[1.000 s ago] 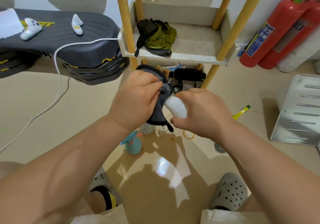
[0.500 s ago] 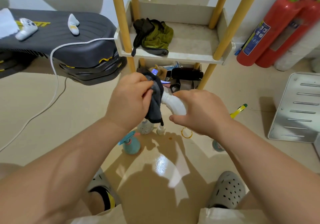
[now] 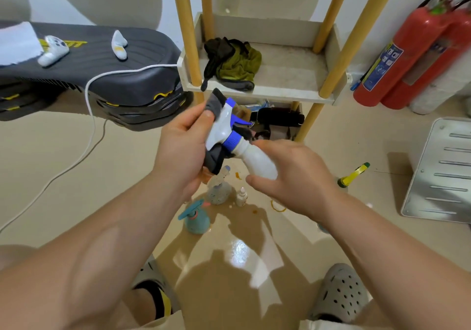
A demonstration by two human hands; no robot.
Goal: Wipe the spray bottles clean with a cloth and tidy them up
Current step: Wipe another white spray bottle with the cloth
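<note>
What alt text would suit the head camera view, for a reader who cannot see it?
A person's left hand holds a grey cloth against the blue-and-white trigger head of a white spray bottle, whose body the right hand grips. Below them, on the beige floor, stand a teal bottle, a speckled bottle and a small bottle.

At the centre of the frame we see a spray bottle [image 3: 257,159] with a white body and head, a blue collar and a blue nozzle, and against it a dark grey cloth [image 3: 215,101]. Lower down, on the glossy beige floor [image 3: 51,164], we find a teal bottle [image 3: 197,221] with a pink tip and a pale bottle [image 3: 219,192] speckled with dark dots. On the shelf [image 3: 280,95], cream with yellow posts, we see an olive-green and black rag [image 3: 237,65]. At the upper right are red fire extinguishers [image 3: 418,36] with a blue label.
</note>
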